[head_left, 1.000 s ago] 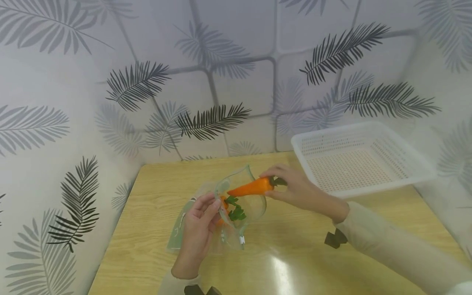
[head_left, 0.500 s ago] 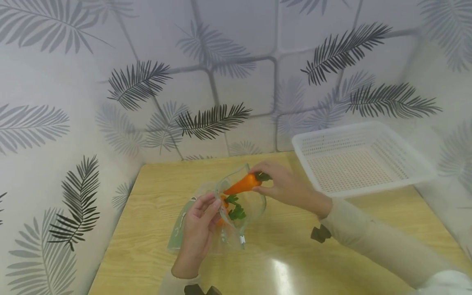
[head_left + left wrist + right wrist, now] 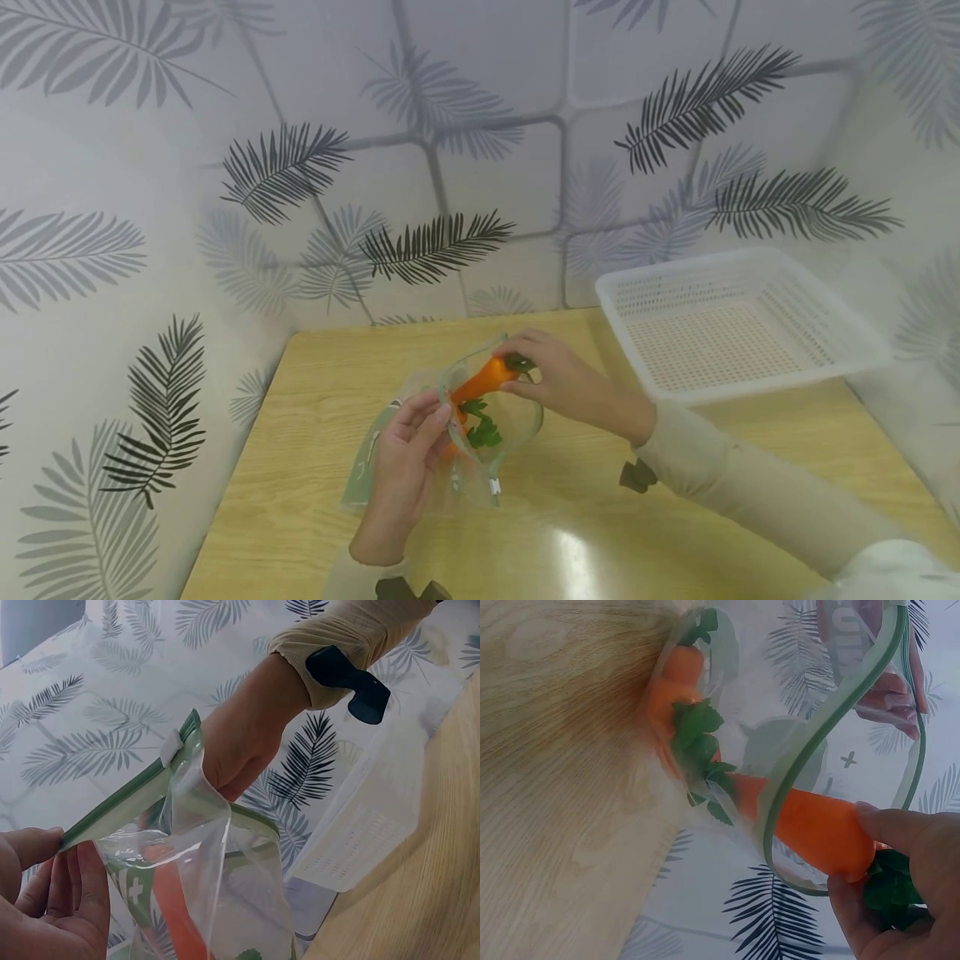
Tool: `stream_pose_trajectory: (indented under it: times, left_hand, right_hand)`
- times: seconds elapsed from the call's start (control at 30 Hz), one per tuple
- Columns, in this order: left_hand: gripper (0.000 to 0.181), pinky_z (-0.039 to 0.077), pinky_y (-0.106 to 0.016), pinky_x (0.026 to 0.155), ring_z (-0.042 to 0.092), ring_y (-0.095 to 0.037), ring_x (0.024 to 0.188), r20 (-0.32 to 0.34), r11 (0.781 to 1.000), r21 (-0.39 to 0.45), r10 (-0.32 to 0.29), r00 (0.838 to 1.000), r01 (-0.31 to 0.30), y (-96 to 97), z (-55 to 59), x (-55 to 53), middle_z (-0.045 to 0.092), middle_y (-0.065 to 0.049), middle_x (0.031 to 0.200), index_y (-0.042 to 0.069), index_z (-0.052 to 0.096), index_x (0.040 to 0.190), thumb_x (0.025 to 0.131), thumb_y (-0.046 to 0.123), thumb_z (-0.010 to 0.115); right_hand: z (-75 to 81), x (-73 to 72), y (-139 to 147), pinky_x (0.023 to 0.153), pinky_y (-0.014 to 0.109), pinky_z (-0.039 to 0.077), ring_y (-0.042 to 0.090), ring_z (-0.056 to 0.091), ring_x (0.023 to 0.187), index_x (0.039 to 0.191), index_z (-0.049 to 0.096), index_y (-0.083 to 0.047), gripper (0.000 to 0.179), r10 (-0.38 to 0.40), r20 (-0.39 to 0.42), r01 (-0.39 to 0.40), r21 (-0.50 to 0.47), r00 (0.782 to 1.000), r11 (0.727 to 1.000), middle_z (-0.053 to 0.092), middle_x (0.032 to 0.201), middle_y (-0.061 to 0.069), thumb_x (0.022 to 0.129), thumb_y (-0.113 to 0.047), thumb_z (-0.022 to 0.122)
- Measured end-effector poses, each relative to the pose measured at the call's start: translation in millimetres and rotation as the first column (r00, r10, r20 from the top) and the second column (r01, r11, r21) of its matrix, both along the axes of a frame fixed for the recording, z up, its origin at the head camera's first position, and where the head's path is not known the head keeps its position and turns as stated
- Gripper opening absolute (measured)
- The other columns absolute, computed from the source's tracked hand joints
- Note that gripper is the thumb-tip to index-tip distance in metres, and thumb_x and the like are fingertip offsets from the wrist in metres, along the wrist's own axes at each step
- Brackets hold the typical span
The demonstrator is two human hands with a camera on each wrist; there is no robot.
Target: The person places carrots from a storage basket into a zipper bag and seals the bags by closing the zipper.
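Observation:
My left hand (image 3: 405, 462) pinches the green-trimmed rim of a clear zip bag (image 3: 247, 885), whose mouth gapes open. In the right wrist view, a carrot (image 3: 821, 832) passes through that mouth, narrow end first. My right hand (image 3: 558, 379) grips it by the thick end, close to its green top (image 3: 892, 889). Lower in the bag lie other orange carrots (image 3: 676, 697) with green leaves (image 3: 696, 735). A white slider (image 3: 494, 486) sits on the bag's zip edge.
A white perforated plastic basket (image 3: 757, 379) stands at the back right of the wooden table (image 3: 300, 400). Behind the table rises a wall (image 3: 495, 183) with a leaf pattern.
My right hand has moved left with the carrot, and the carrot's narrow end has gone from the bag's mouth down into it. My left hand has stayed in place on the rim.

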State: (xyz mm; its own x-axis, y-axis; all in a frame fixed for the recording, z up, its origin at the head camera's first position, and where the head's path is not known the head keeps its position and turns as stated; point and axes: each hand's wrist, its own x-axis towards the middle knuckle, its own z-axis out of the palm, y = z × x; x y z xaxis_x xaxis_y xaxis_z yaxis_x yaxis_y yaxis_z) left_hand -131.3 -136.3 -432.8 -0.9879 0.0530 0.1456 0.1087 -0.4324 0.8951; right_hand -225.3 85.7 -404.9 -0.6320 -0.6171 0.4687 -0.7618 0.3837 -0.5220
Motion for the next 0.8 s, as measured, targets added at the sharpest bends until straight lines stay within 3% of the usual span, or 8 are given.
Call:
stream_pose_trajectory:
  times: [0.3, 0.43, 0.67, 0.8]
  left_hand:
    - [0.027, 0.051, -0.029, 0.087, 0.059, -0.015, 0.089, 0.013, 1.0, 0.009, -0.004, 1.0, 0.004, 0.9, 1.2, -0.9, 0.057, -0.01, 0.106, -0.006, 0.048, 0.117, 0.093, 0.004, 0.055]
    - [0.028, 0.052, -0.028, 0.085, 0.06, -0.015, 0.087, 0.027, 1.0, 0.006, 0.004, 1.0, -0.004, 1.2, 4.7, -1.6, 0.057, -0.011, 0.105, -0.006, 0.047, 0.117, 0.093, 0.005, 0.056]
    - [0.018, 0.052, -0.028, 0.085, 0.06, -0.014, 0.086, -0.001, 1.0, 0.02, -0.021, 1.0, 0.021, 0.9, 9.6, -2.5, 0.059, -0.007, 0.102, 0.003, 0.056, 0.111, 0.093, 0.003, 0.055]
    - [0.019, 0.052, -0.028, 0.085, 0.06, -0.014, 0.088, -0.02, 0.999, 0.011, -0.03, 0.999, 0.031, 1.6, 12.3, -3.2, 0.06, -0.005, 0.102, 0.001, 0.056, 0.112, 0.093, 0.004, 0.055]
  right_hand:
    - [-3.1, 2.0, 5, 0.082, 0.025, 0.051, 0.02, 0.055, 0.1, 0.118, 0.057, -0.007, 0.039, 0.033, 0.032, -0.032, -0.041, 0.999, 0.999, 0.056, 0.116, 0.006, 0.085, -0.022, 0.07]
    - [-3.7, 0.2, 12, 0.083, 0.024, 0.051, 0.02, 0.057, 0.101, 0.116, 0.059, -0.009, 0.033, -0.017, 0.03, 0.019, -0.072, 0.999, 0.997, 0.058, 0.114, 0.001, 0.09, -0.03, 0.062]
    - [-3.0, -9.0, 28, 0.079, 0.024, 0.053, 0.018, 0.058, 0.098, 0.114, 0.059, -0.004, 0.023, -0.039, -0.003, 0.038, -0.106, 0.999, 0.994, 0.06, 0.112, 0.006, 0.092, -0.009, 0.059]
    - [-3.7, -14.3, 33, 0.08, 0.026, 0.053, 0.019, 0.056, 0.101, 0.118, 0.058, -0.004, 0.024, -0.026, 0.009, 0.026, -0.101, 1.0, 0.995, 0.059, 0.115, 0.006, 0.094, -0.008, 0.054]
